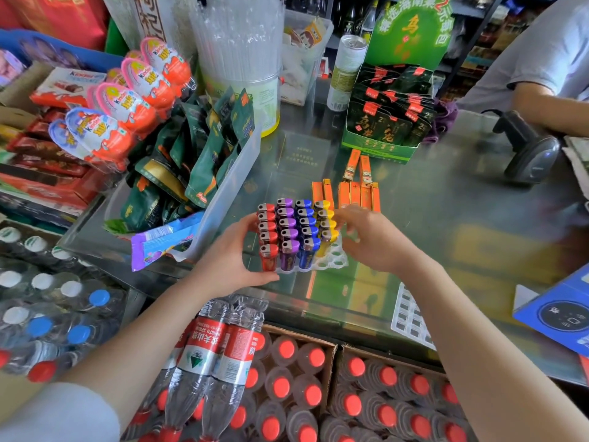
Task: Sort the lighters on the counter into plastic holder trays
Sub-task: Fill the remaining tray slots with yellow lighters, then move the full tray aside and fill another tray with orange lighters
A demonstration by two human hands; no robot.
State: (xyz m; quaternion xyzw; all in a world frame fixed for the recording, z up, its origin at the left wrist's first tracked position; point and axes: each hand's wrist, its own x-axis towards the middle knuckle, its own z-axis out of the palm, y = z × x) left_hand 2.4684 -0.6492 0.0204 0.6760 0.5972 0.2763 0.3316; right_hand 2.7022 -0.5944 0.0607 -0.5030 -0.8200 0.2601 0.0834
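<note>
Shrink-wrapped water bottles with red labels, Chinese characters and partly legible Latin lettering, lie at the bottom of the frame, over cartons of red-capped bottles. At centre, on the glass worktop, a clear plastic tray holds upright lighters in red, purple, blue and yellow rows. The left hand grips the tray's left edge; the right hand pinches the yellow row. "Kinder" eggs sit upper left.
</note>
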